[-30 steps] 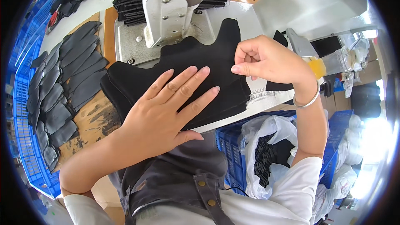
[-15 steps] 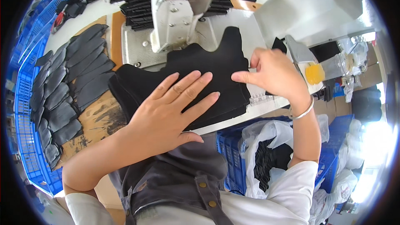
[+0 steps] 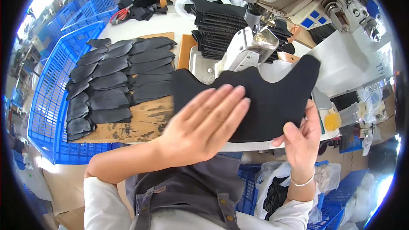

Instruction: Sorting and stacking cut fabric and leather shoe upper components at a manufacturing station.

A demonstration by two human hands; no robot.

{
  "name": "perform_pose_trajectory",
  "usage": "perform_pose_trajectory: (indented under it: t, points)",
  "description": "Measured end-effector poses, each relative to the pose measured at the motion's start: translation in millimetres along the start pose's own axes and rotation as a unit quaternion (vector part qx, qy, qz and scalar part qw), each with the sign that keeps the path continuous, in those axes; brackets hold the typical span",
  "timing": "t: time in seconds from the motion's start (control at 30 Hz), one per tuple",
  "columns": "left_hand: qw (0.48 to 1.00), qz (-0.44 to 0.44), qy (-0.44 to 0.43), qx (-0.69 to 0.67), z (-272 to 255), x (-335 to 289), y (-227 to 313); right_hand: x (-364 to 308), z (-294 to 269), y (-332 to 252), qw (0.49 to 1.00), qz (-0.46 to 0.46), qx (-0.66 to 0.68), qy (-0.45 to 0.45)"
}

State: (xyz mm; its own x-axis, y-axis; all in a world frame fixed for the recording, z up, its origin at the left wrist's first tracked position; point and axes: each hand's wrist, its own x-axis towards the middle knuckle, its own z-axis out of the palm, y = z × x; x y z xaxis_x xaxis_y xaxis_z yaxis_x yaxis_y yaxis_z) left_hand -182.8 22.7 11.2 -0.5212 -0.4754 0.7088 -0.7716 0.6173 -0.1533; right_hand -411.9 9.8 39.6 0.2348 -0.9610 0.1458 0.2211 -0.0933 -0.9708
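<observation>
A large black fabric piece [image 3: 272,98] with a curved, notched upper edge lies across the front of the sewing machine's table. My left hand [image 3: 204,123] rests flat over its left half, fingers stretched out and side by side. At the lower right edge my right hand [image 3: 303,134] pinches the piece between thumb and fingers, and its right side is raised a little. A silver bangle circles my right wrist. Just beyond the fabric stands the metal sewing machine arm [image 3: 247,51].
Left, overlapping black cut pieces [image 3: 108,81] cover a brown board [image 3: 149,115] beside a blue basket [image 3: 55,85]. Stacked black pieces [image 3: 221,25] lie behind the machine. A yellow-capped bottle [image 3: 334,121] stands right. Below the table is a bag-lined blue crate [image 3: 247,183].
My right hand has moved down and taken hold of the fabric's right edge, raising it. The left hand stays spread on the cloth. My view has shifted left and farther up.
</observation>
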Motion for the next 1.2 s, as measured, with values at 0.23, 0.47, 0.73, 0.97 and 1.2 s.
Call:
perform_pose_trajectory:
  t: [0.23,0.47,0.73,0.97,1.2]
  points:
    - [0.975,-0.112,0.027,0.193,-64,-10,-95,8,-16,57,0.764,-0.259,-0.577,-0.125]
    - [0.982,0.0,0.064,0.178,31,93,-195,21,-16,67,0.642,-0.344,-0.665,-0.166]
    - [0.999,-0.022,0.021,-0.045,71,107,-156,19,-16,59,0.591,-0.416,-0.687,-0.081]
    - [0.945,-0.117,-0.248,-0.18,28,-22,-146,-14,-36,57,0.634,-0.296,-0.697,-0.157]
    - [0.965,-0.091,-0.193,-0.149,57,-74,-121,-13,-34,61,0.707,-0.251,-0.641,-0.158]
